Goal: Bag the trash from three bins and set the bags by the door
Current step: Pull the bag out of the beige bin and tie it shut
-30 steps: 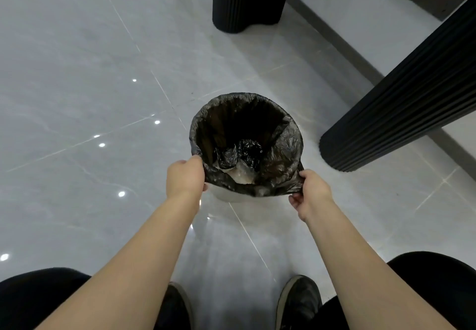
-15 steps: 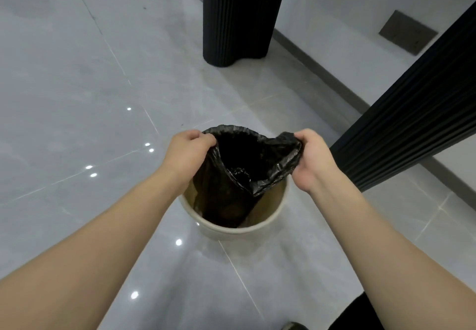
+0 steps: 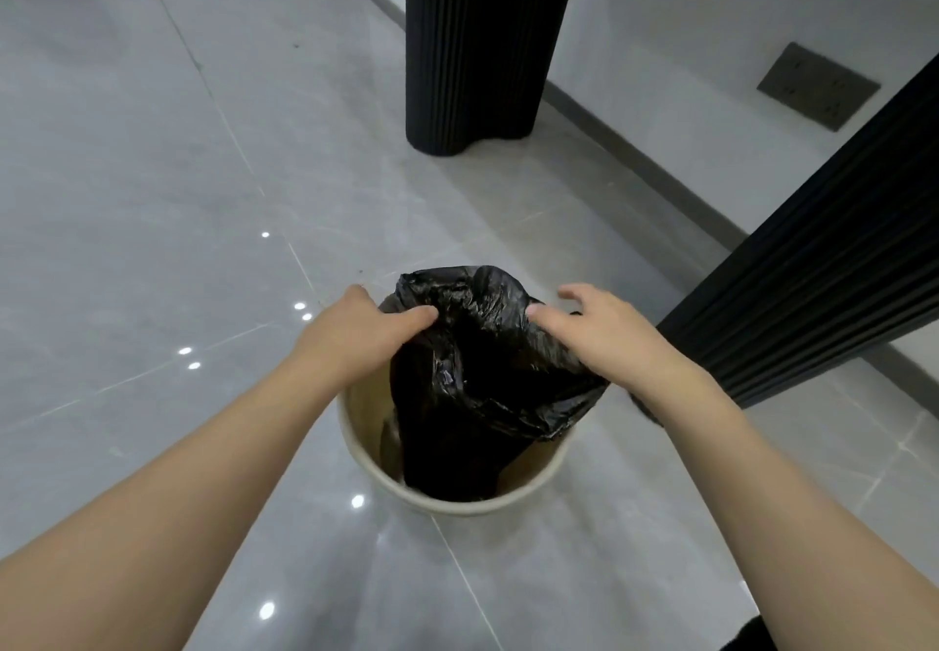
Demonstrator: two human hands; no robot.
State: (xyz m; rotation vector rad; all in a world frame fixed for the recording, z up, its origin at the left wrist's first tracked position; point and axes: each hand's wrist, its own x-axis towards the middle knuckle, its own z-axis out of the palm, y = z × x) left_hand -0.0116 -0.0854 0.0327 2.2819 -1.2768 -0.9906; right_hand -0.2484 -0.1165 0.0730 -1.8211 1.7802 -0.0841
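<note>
One bin (image 3: 452, 493) in view — round, cream-coloured, standing on the grey tiled floor (image 3: 152, 193) between the person's forearms. A black bag (image 3: 482, 381) sits inside it, its top pulled free of the rim and bunched toward the middle, so the bare inner wall of the bin shows on the near and left sides. The bag's lower part is still down in the bin.

Left hand (image 3: 363, 333): closed on the bag's upper edge on the left, thumb pressed over the plastic. Right hand (image 3: 594, 333): thumb against the plastic on the right side and the heel of the hand lying on the bag, but the fingers are spread and lifted — looks like a loose or shifting hold, not a firm one. The two hands are near each other, with the gathered top of the bag between them.

Contents of the bag: cannot tell, the mouth is folded shut on itself.

Progress, as judged from this: the liner is off the rim and being gathered, not yet tied, not yet lifted out. So the first visible bag is mid-way through bagging. No other bins, no finished bags and no door are in view; whether this is the first, second or third bin cannot be told. Left to do at least: close this bag, pull it out, carry it to the door.

Surroundings: two dark ribbed columns (image 3: 482, 40), one behind the bin and one slanting in from the right; white wall with a grey socket plate (image 3: 818, 86).
</note>
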